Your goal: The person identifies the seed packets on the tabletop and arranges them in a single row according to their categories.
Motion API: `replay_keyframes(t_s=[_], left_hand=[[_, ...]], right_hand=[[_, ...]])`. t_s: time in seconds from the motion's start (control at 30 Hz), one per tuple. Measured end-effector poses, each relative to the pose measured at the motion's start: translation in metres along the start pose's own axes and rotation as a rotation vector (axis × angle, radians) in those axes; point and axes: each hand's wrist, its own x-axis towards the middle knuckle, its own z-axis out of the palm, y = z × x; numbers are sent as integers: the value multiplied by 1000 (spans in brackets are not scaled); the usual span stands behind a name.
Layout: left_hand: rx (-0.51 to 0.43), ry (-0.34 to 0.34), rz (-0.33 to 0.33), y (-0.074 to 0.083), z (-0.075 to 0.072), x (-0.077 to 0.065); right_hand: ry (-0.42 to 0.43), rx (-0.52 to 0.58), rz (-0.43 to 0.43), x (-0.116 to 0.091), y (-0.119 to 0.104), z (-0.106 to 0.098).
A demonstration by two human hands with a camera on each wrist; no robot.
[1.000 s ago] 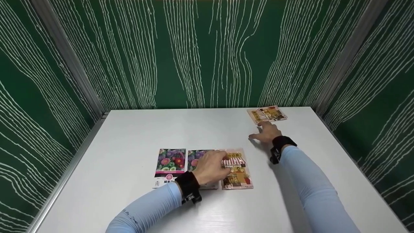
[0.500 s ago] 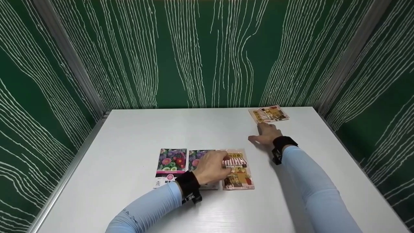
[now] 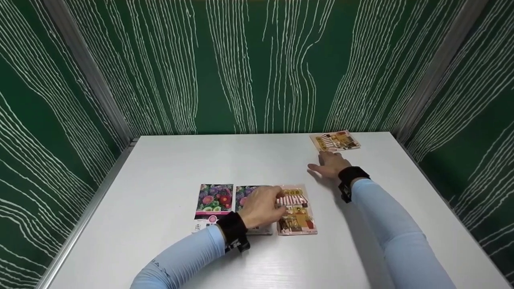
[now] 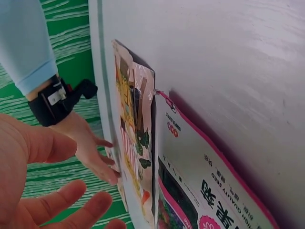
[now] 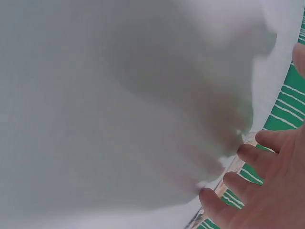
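My left hand [image 3: 263, 206] hovers with loosely bent fingers over a flower seed packet [image 3: 243, 194] and the left edge of a pink shop-picture packet [image 3: 299, 216]. The left wrist view shows its thumb and fingers [image 4: 71, 191] apart, holding nothing, beside the shop-picture packet [image 4: 131, 129]. Another flower seed packet [image 3: 215, 198] lies at the left of this row. My right hand [image 3: 331, 164] reaches toward the back right, fingers spread, fingertips right at the near edge of a second shop-picture packet [image 3: 339, 140]. In the right wrist view, the fingers [image 5: 248, 183] are over that packet's edge [image 5: 236, 167].
The white table [image 3: 160, 168] is glossy and mirrors the right hand. Green walls [image 3: 225, 80] with white wavy lines enclose it at the back and sides. Grey metal posts [image 3: 86, 68] stand at the corners. Both wrists wear black camera straps [image 3: 233, 230].
My right hand has drawn back very slightly from the far packet. The left hand stays over the row, and the packets lie as before; the head view has shifted a little.
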Motion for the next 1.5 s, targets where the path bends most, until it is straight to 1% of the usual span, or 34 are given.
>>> replay_keyframes(t_s=[0.1,0.37,0.47,0.7,1.0,1.13,1.27,1.37,1.5], left_hand=[[7,5,-3,-1,-1,0],[11,-23,10,0,-1,0],[15,-21,19,-1,-4,0],[13,-17,40,-3,-3,-2],[-2,-38,42,-1,0,-2],[19,-22,44,-1,0,-2],[30,-17,28,-3,-1,-3],[13,-22,14,-4,0,-3],[0,-30,19,-3,2,-3]], right_hand=[[2,-16,-16,5,1,0],[-13,-58,-21,3,4,-4],[-10,-67,-29,6,2,-5],[12,-110,-64,8,8,5],[37,-118,-68,3,3,7],[44,-148,-86,3,-3,2],[25,-179,-92,0,-9,-2],[0,-169,-86,-4,-14,-4],[-23,-140,-91,-8,-16,-8]])
